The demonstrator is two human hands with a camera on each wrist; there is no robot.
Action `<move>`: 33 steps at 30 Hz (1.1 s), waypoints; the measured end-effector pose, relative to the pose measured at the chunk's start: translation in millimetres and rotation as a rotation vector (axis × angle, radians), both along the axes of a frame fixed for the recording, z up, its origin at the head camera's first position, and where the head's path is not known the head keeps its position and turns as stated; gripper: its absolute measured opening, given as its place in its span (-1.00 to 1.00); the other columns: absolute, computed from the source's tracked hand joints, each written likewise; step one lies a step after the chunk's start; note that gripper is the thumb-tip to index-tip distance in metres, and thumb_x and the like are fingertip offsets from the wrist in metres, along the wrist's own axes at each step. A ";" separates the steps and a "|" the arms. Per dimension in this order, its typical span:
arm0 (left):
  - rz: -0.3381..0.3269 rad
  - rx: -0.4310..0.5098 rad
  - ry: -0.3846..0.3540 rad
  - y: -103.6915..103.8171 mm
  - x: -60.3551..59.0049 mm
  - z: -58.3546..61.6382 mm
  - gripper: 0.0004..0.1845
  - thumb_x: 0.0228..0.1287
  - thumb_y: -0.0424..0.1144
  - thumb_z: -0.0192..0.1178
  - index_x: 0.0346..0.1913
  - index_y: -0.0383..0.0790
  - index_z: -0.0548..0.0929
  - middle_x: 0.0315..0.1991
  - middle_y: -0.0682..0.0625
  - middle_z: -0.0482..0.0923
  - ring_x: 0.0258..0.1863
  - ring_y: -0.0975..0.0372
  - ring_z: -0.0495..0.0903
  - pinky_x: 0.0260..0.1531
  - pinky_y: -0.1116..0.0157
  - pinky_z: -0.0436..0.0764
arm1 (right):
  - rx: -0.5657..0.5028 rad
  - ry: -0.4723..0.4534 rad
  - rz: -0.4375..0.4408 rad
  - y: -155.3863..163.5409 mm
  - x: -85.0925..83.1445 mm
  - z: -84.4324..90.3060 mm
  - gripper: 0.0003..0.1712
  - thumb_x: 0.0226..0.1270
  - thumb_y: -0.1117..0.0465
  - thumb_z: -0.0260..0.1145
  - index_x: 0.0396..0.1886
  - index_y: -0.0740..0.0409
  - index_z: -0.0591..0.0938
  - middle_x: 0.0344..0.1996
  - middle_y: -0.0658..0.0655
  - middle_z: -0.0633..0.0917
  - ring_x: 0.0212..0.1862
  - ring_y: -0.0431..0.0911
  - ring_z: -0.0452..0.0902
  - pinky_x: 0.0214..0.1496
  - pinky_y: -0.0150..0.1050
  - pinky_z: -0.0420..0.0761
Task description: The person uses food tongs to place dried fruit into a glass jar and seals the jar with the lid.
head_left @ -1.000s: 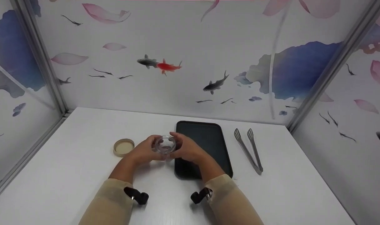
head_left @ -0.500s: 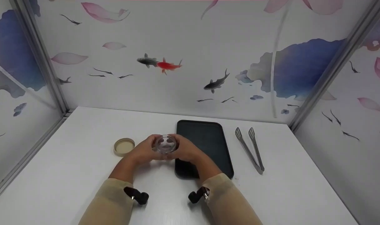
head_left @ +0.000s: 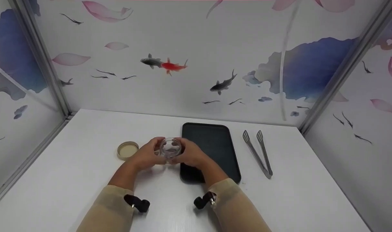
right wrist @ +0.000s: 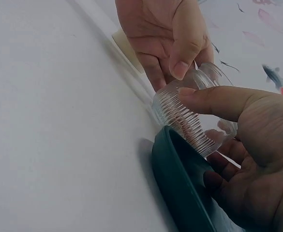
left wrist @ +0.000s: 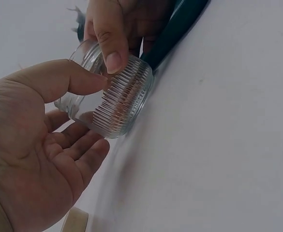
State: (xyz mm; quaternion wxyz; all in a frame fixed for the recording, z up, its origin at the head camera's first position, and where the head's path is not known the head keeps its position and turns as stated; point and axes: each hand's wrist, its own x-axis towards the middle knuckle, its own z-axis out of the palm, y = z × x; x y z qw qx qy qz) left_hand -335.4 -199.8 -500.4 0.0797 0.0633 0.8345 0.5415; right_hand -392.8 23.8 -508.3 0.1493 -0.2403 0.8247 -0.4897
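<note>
A clear glass jar [head_left: 171, 149] with a ribbed lower wall stands between my two hands, its mouth uncovered. My left hand [head_left: 148, 155] holds it from the left, with the thumb [left wrist: 90, 83] on the near side of the glass and the fingers behind. From the other side my right hand [head_left: 191, 153] grips the same jar, its thumb [right wrist: 214, 100] lying across the ribs. In the right wrist view the jar's base is close to the rim of a dark tray [right wrist: 172, 179]. Whether the jar touches the table cannot be told.
Left of the hands lies a round beige lid [head_left: 127, 150], inner side up. The dark rectangular tray extends beneath and beyond my right wrist. Metal tongs [head_left: 259, 154] lie spread to its right on the white table [head_left: 296, 193]. Printed panels [head_left: 118, 93] enclose the back and sides.
The right fingers, lifted slightly a second ago, have settled against the jar. My left hand and the jar have shifted very slightly left. Lid, tray and tongs have stayed in place.
</note>
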 end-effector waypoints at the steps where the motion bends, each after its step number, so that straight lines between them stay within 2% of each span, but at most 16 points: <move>1: 0.002 0.007 -0.002 -0.9 1.4 1.4 0.06 0.13 -0.32 0.49 0.68 -0.11 0.18 0.64 -0.10 0.32 0.68 -0.03 0.27 0.65 -0.06 0.31 | -0.003 -0.002 0.001 -0.4 -0.4 -0.7 0.02 0.06 0.25 0.74 0.55 0.00 0.49 0.33 0.05 0.68 0.35 -0.04 0.58 0.52 0.05 0.53; 5: 0.017 0.019 -0.005 -6.9 5.4 5.4 0.06 0.16 -0.38 0.46 0.70 -0.12 0.14 0.67 -0.11 0.25 0.70 -0.06 0.22 0.66 -0.04 0.30 | 0.004 -0.012 -0.002 -1.1 -1.0 -1.7 0.02 0.06 0.25 0.74 0.55 -0.02 0.49 0.32 0.02 0.69 0.34 -0.06 0.60 0.54 0.05 0.53; 9: 0.049 0.013 0.003 -15.6 7.0 8.7 0.03 0.22 -0.34 0.48 0.69 -0.07 0.16 0.67 -0.10 0.25 0.70 -0.09 0.20 0.65 -0.07 0.31 | 0.022 -0.018 -0.009 -1.1 -1.3 -0.7 0.03 0.05 0.20 0.76 0.55 -0.07 0.49 0.34 -0.02 0.68 0.37 -0.07 0.58 0.56 0.03 0.51; 15: 0.147 -0.033 0.059 -32.4 7.6 12.4 0.01 0.29 -0.22 0.52 0.69 -0.01 0.15 0.67 -0.06 0.27 0.69 -0.08 0.24 0.64 -0.03 0.34 | 0.049 0.001 -0.021 1.0 -0.6 0.0 0.04 0.04 0.12 0.78 0.55 -0.06 0.49 0.32 -0.01 0.69 0.37 -0.05 0.57 0.59 0.07 0.47; 21: 0.231 -0.012 0.097 -57.4 9.8 12.0 0.01 0.30 -0.23 0.50 0.70 -0.07 0.13 0.69 -0.08 0.24 0.69 -0.08 0.24 0.65 -0.05 0.32 | 0.030 0.010 -0.010 1.4 -0.5 -2.0 0.03 0.05 0.15 0.76 0.55 0.01 0.49 0.32 0.02 0.70 0.36 -0.04 0.58 0.58 0.08 0.48; 24: 0.267 -0.014 0.092 -69.5 10.2 10.6 0.04 0.27 -0.17 0.52 0.70 -0.06 0.13 0.69 -0.06 0.23 0.70 -0.06 0.22 0.67 -0.09 0.28 | 0.027 0.012 -0.004 0.8 0.2 -1.6 0.03 0.05 0.16 0.76 0.55 0.00 0.49 0.31 0.02 0.70 0.36 -0.03 0.58 0.57 0.08 0.49; 28: 0.304 -0.028 0.085 -81.7 11.6 7.6 0.05 0.26 -0.14 0.50 0.71 -0.03 0.11 0.72 -0.05 0.18 0.75 -0.06 0.10 0.70 -0.16 0.16 | 0.040 0.016 -0.002 -0.5 0.7 -1.0 0.05 0.04 0.12 0.77 0.55 0.00 0.49 0.29 0.01 0.70 0.35 -0.03 0.58 0.56 0.08 0.49; 33: 0.354 -0.091 0.033 -91.3 14.3 0.9 0.10 0.26 -0.04 0.49 0.74 0.03 0.05 0.77 -0.06 0.04 0.75 -0.14 0.02 0.65 -0.27 0.18 | 0.045 0.013 -0.004 -1.2 -0.6 -1.3 0.05 0.04 0.09 0.77 0.55 -0.01 0.49 0.27 0.01 0.70 0.33 -0.03 0.58 0.56 0.09 0.48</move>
